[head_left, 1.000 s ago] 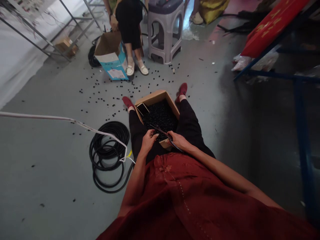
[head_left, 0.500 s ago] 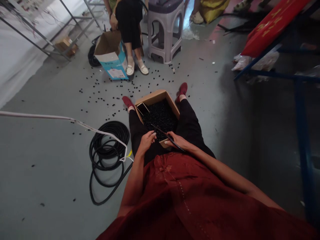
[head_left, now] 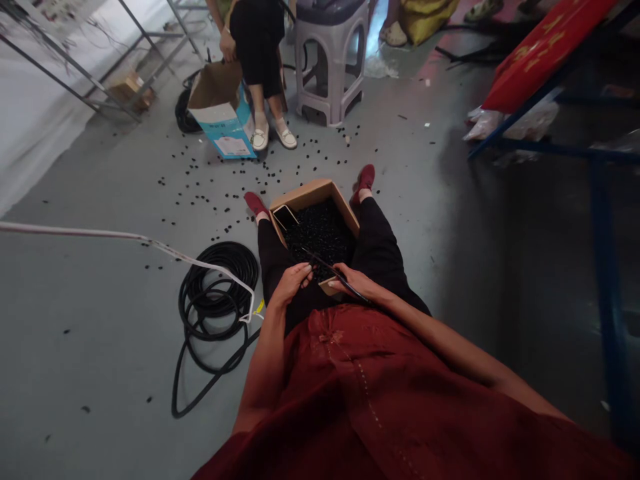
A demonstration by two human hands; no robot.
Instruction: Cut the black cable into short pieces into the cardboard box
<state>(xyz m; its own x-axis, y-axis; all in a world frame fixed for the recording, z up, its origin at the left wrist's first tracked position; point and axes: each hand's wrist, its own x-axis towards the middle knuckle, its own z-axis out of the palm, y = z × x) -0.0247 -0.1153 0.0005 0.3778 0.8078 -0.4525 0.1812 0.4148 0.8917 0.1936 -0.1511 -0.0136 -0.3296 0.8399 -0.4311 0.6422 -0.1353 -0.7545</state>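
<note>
Between my legs stands a cardboard box (head_left: 306, 193) holding a heap of small black pieces (head_left: 320, 230). Over its near end, my right hand (head_left: 356, 283) is closed round a thin black cable (head_left: 324, 264), which slants from above the heap back past my wrist. My left hand (head_left: 294, 283) is beside the cable's left side, thumb and fingers pinched together; a small dark thing seems to be at the fingertips, too small to name. A phone-like object (head_left: 286, 217) with a dark face and pale rim lies in the box's far left corner.
A coil of thick black cable (head_left: 220, 257) lies left of my leg, with a white cord (head_left: 200, 262) across it. Black bits dot the floor ahead. Beyond are a blue carton (head_left: 233, 137), a seated person's feet (head_left: 273, 138) and a grey stool (head_left: 330, 73). A blue frame (head_left: 603, 267) stands right.
My left hand has shifted very slightly, still pinched. The loose loop of thick cable at the left has slid a little outward and down. The right hand and thin cable are nearly unchanged.
</note>
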